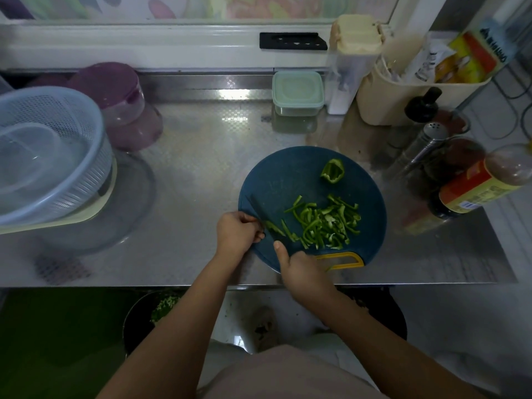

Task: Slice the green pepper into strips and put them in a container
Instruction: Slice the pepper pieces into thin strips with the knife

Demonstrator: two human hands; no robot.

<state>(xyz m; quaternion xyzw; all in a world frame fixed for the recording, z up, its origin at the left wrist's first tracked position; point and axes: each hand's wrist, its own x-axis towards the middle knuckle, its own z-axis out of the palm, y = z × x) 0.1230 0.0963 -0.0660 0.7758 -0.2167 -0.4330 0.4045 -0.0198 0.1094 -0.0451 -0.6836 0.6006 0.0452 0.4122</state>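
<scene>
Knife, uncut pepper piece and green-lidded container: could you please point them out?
knife (254, 205): head view, dark blade.
uncut pepper piece (332, 171): head view, inner hollow.
green-lidded container (298, 90): head view, lid centre.

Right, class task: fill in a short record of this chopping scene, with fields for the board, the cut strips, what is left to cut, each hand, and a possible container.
Board: round dark blue cutting board, yellow handle, on the steel counter
Cut: pile of pepper strips mid-board
Uncut: pepper chunk at the board's far side
Left hand: fingers curled, holding a pepper piece
Right hand: appears to grip the black knife
Container: pale green lidded box, lid on, at the back
</scene>
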